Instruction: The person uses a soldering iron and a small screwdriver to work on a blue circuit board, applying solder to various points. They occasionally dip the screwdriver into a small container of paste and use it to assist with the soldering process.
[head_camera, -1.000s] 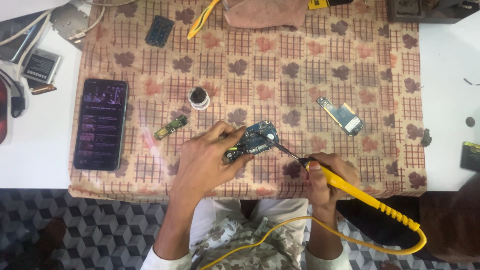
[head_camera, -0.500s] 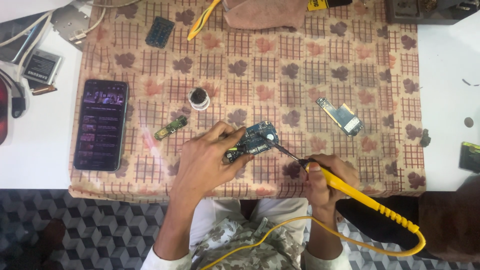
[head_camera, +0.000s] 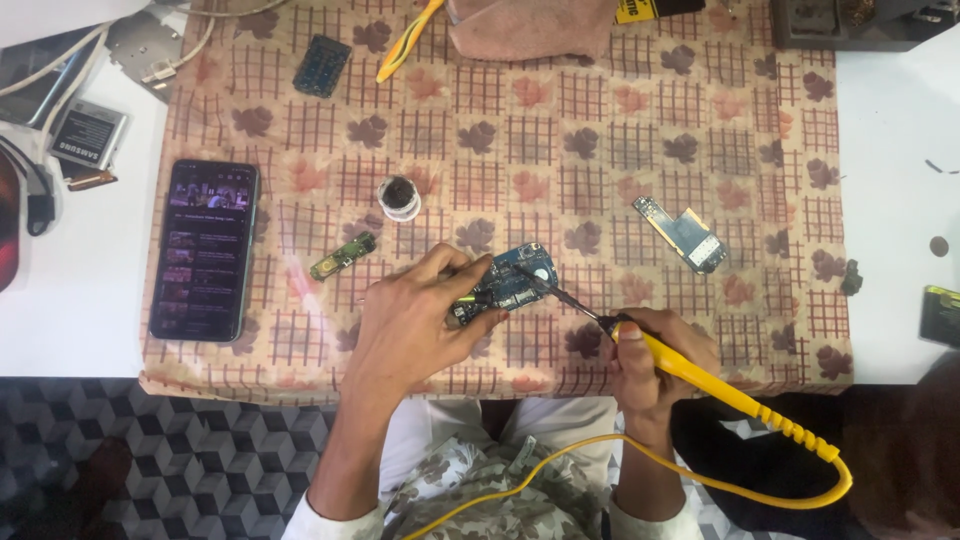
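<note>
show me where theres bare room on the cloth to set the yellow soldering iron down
Bare patches: the checked leaf-print cloth middle, between the small round black pot and the loose circuit board; also right of that board. Crowded: around the left hand, right hand and blue circuit board.

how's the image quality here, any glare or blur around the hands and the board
Head view: even, soft light, with only faint shadows under the left hand and right hand. The circuit board and the yellow soldering iron look reasonably sharp, with no motion blur. The white tabletop is bright, nearly washed out. The phone screen is dim, without glare.
</note>
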